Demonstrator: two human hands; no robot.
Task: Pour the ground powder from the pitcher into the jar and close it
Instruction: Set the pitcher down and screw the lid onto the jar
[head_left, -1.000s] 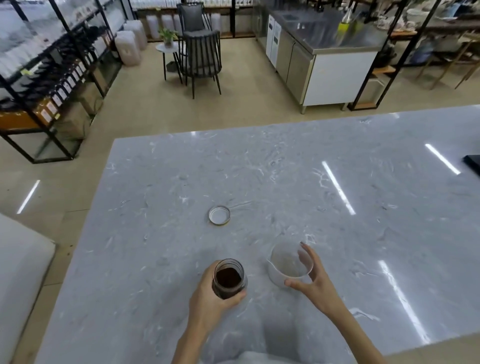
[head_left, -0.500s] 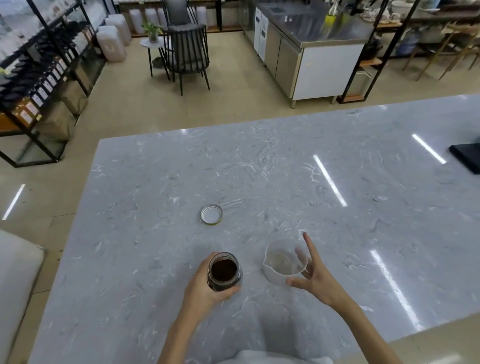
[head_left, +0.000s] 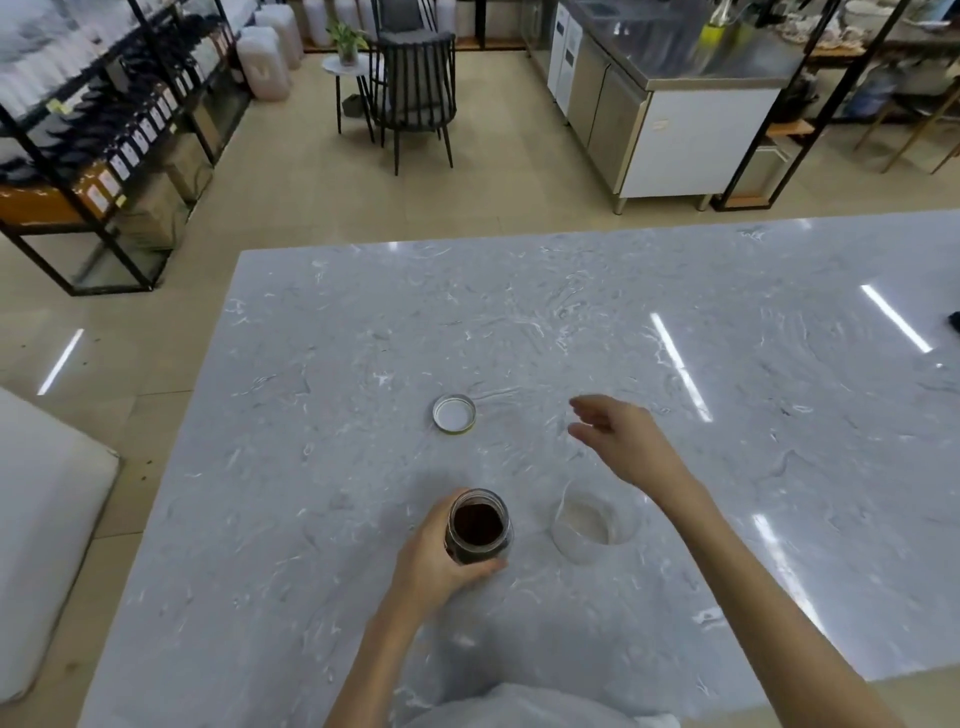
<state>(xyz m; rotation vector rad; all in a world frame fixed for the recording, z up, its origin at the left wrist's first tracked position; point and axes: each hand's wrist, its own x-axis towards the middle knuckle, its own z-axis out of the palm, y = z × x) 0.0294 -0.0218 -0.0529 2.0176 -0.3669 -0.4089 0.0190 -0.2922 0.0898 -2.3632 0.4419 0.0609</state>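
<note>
Grey marbled stone makes up the tabletop (head_left: 332, 467), with long ceiling-light reflections streaked across the right side. Beyond its far edge a beige floor is seen, with black metal shelving (head_left: 104, 130) stocked with bags on the far left, a dark slatted chair (head_left: 415, 88) beside a small round side table with a plant, and a steel counter unit (head_left: 670, 114) on the far right.

Near the front edge, the jar (head_left: 479, 526) is stood upright with its mouth uncovered, and dark brown ground powder is seen inside, filling most of it. The left hand (head_left: 441, 561) is wrapped around it from the near-left side, so that grip is closed on the glass, thumb across the near face.

Just to the right of the jar, apart from it, the clear pitcher (head_left: 592, 525) is set on the tabletop, looking pretty much emptied apart from a faint dusty film inside.

The right hand (head_left: 623, 441) is held in the air above and beyond the pitcher, fingers loosely spread, nothing gripped, pointed to the left toward the lid (head_left: 454, 413). That lid is laid flat on the tabletop, pale inner side up, further out than the jar and well clear of both hands.
</note>
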